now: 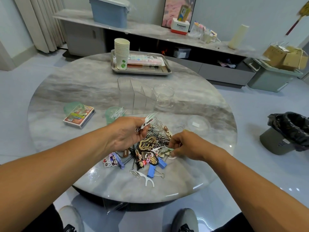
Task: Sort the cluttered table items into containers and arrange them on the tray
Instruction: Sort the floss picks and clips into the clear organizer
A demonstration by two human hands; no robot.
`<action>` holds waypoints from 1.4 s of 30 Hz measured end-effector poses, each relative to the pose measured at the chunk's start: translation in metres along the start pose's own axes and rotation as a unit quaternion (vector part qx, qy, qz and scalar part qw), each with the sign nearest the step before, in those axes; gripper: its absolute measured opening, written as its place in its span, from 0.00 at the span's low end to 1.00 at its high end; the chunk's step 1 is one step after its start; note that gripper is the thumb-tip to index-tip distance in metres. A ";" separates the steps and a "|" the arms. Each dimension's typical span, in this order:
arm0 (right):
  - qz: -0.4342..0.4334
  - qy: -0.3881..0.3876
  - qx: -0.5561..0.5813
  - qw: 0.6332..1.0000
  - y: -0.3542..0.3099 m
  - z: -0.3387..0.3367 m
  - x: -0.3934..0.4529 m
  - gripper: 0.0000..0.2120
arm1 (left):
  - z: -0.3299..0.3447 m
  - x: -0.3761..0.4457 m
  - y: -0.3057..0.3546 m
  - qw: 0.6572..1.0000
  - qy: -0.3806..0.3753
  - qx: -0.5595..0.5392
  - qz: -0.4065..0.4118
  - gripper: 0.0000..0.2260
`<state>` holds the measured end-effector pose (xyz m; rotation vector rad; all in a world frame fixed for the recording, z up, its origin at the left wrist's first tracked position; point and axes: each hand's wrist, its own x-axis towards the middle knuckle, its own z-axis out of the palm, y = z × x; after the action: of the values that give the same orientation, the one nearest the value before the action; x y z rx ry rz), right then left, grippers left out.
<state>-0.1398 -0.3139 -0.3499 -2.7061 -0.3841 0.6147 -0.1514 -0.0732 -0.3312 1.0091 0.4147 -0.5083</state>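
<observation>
A heap of small items (155, 141) lies on the round marble table (83, 87): paper clips, hair clips, blue binder clips (153, 169) and white floss picks (148, 179). My left hand (128, 133) hovers over the heap's left side and grips a bundle of floss picks (148, 120). My right hand (185, 144) is at the heap's right edge, fingers curled, pinching a floss pick (172, 152). A green cup (112, 114) holding more picks stands just behind my left hand. A metal tray (142, 68) sits at the table's far side.
On the tray stand a stack of paper cups (122, 52) and flat packets. A clear divided organizer (135, 96), a clear jar (163, 95) and a clear lid (198, 123) stand mid-table. A card box (79, 117) lies left. A bin with a black bag (287, 133) is on the floor, right.
</observation>
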 end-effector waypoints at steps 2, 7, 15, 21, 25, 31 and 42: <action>0.002 0.015 -0.006 1.000 0.003 -0.002 -0.001 0.09 | -0.001 -0.001 0.000 1.000 -0.010 0.003 -0.008 0.10; 0.006 0.042 0.015 0.999 0.010 -0.013 -0.005 0.03 | -0.004 -0.001 0.003 1.000 -0.024 0.001 -0.007 0.10; 0.107 0.101 0.377 0.914 0.003 -0.036 -0.019 0.07 | 0.000 -0.001 0.002 0.999 -0.047 0.019 0.003 0.14; 0.186 0.000 0.439 0.879 0.000 -0.016 -0.025 0.08 | -0.001 0.000 0.001 0.997 -0.053 0.048 0.012 0.19; 0.180 0.014 0.220 0.959 0.012 -0.010 -0.022 0.11 | -0.001 0.002 0.000 0.997 -0.050 0.058 0.011 0.16; 0.093 0.018 0.012 0.995 0.015 -0.015 -0.020 0.15 | -0.001 0.002 -0.003 0.995 -0.037 0.091 0.009 0.16; -0.016 -0.004 -0.175 0.984 0.003 -0.006 -0.016 0.03 | -0.006 0.009 0.000 0.994 -0.004 0.107 0.007 0.08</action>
<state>-0.1499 -0.3237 -0.3401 -3.0228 -0.5854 0.5976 -0.1451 -0.0696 -0.3388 1.2160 0.3495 -0.5517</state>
